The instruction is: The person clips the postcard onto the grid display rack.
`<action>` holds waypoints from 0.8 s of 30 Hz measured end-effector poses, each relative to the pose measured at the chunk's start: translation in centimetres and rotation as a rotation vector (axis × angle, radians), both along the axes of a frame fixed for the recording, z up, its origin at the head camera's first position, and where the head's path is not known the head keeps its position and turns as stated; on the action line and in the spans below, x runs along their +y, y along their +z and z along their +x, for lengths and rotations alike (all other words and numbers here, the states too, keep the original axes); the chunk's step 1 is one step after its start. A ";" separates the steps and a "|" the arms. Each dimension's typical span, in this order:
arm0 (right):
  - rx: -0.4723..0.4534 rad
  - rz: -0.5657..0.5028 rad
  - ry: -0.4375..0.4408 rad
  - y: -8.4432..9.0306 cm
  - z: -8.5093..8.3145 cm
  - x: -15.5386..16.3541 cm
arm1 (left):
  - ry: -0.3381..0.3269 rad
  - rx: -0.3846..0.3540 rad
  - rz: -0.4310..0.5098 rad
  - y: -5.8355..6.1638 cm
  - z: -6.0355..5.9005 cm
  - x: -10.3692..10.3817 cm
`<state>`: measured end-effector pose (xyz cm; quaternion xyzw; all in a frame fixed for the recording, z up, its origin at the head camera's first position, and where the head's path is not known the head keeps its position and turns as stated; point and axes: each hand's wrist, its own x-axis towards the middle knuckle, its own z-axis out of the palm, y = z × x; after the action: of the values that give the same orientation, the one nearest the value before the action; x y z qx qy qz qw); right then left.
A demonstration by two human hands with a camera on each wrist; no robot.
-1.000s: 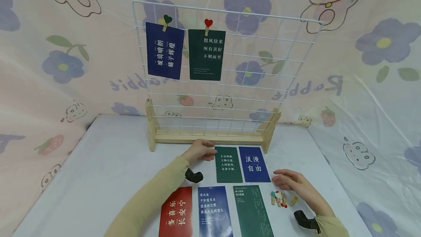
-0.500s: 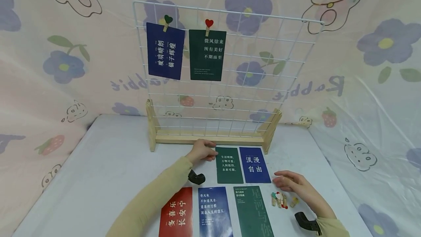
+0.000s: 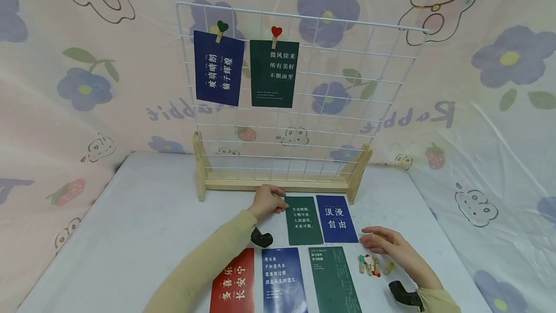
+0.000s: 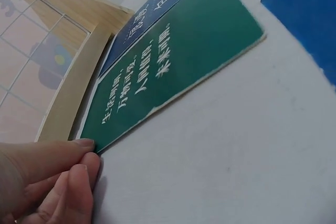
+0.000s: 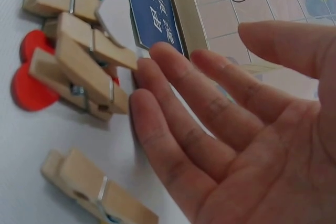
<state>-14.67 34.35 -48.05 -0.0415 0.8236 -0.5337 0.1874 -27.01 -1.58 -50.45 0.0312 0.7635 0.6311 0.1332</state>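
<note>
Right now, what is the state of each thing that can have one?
Left hand: fingertips pinch corner of green card, which lies flat.
Right hand: open, hovering by loose clothespins.
Two hung cards: clipped on wire grid.
Grid: upright.

A white table (image 3: pixel 130 216) carries it all; at its back stands a wooden-footed wire grid rack (image 3: pixel 278 182), and just in front lie a dark green card (image 3: pixel 303 220) and a blue card (image 3: pixel 336 218) side by side, edges touching. Nearer the viewer sits a second row: a red card (image 3: pixel 233 281), a blue sky-print card (image 3: pixel 282 280) and a large green card (image 3: pixel 333 279); to their right, a small heap of wooden clothespins (image 3: pixel 371 263) with coloured heart tips rests on the tabletop.
</note>
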 end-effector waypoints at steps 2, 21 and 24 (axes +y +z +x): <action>-0.004 0.008 -0.011 0.0 0.0 0.0 | 0.000 0.009 0.005 -0.1 0.0 0.0; 0.007 0.024 -0.052 0.3 0.4 0.9 | 0.037 0.127 -0.037 0.3 0.5 -0.2; 0.001 0.028 -0.078 0.3 0.6 1.5 | 0.032 0.123 -0.046 0.5 0.5 -0.5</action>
<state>-14.05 35.87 -47.79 -0.0071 0.8321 -0.5290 0.1667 -26.56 -2.04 -49.90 0.0547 0.7851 0.6122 0.0764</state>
